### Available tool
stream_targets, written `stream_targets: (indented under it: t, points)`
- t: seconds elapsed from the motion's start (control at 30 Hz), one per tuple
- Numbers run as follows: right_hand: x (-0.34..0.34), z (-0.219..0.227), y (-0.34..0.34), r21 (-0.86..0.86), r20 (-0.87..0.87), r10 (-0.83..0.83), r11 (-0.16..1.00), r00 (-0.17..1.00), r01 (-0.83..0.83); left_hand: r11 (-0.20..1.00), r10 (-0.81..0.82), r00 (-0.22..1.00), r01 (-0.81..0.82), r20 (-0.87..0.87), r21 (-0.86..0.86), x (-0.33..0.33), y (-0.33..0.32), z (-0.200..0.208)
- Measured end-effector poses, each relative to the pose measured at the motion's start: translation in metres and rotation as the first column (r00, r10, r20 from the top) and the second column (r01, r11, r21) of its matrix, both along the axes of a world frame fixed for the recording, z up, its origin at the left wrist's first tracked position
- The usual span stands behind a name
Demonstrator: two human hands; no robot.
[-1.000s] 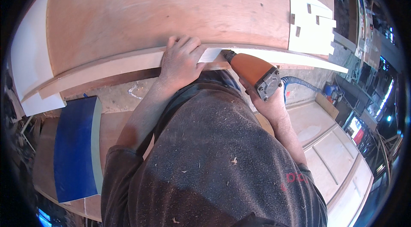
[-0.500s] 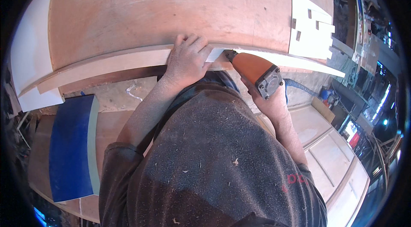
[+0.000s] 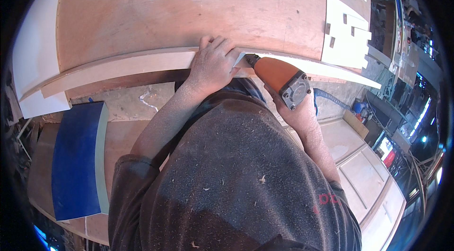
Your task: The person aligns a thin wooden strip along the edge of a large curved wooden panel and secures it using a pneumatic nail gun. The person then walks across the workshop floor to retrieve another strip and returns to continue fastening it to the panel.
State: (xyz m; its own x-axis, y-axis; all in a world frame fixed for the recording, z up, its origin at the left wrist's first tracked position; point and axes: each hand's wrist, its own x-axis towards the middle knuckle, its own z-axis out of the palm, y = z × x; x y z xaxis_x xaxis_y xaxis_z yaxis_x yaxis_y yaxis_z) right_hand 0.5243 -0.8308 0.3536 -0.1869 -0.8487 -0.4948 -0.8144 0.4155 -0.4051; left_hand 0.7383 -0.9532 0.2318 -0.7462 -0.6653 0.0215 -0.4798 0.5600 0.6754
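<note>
A long pale wooden strip (image 3: 142, 65) runs along the near edge of a broad plywood sheet (image 3: 189, 19). My left hand (image 3: 215, 64) is closed over the strip, its fingers curled across the top edge. In my right hand (image 3: 302, 116) is an orange air nail gun (image 3: 279, 77) with a dark bolted end cap. Its narrow nose meets the strip just right of my left fingers; whether it presses on the wood I cannot tell. The gun's handle and the trigger finger are mostly hidden behind its body.
A white board with cut-out slots (image 3: 347, 33) lies on the sheet's right side. White panel (image 3: 35, 47) at the left end. A blue curved panel (image 3: 78, 161) sits lower left. A coiled air hose (image 3: 331, 97) trails right, above a framed wooden panel (image 3: 364, 170).
My left hand has slid slightly right along the strip, nearer the nail gun's nose. The nail gun has shifted a little left. Both holds are kept.
</note>
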Motion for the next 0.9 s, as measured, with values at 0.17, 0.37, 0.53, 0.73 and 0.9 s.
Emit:
stream_targets:
  t: [0.17, 0.37, 0.53, 0.73, 0.9]
  points:
    - [0.004, 0.003, -0.003, -0.001, -0.021, 0.019, 1.0, 1.0, -0.019, 0.995, 0.092, 0.991, -0.087, 0.097, -0.051, 0.036, 0.002, 0.013]
    - [0.008, 0.004, -0.001, 0.026, -0.006, -0.01, 1.0, 1.0, 0.011, 0.938, 0.22, 0.961, -0.162, 0.167, -0.307, 0.132, -0.019, 0.009]
    - [0.013, -0.001, 0.003, -0.007, 0.079, -0.157, 0.987, 0.984, 0.158, 0.913, 0.176, 0.975, -0.11, 0.135, -0.393, 0.155, -0.027, -0.007]
    - [0.021, 0.007, -0.001, 0.007, 0.156, -0.193, 0.981, 0.969, 0.195, 0.895, 0.201, 0.974, -0.139, 0.104, -0.424, 0.156, -0.026, -0.014]
    - [0.026, 0.012, -0.005, 0.01, 0.114, -0.148, 0.989, 0.982, 0.148, 0.906, 0.199, 0.977, -0.154, 0.076, -0.393, 0.152, -0.027, -0.014]
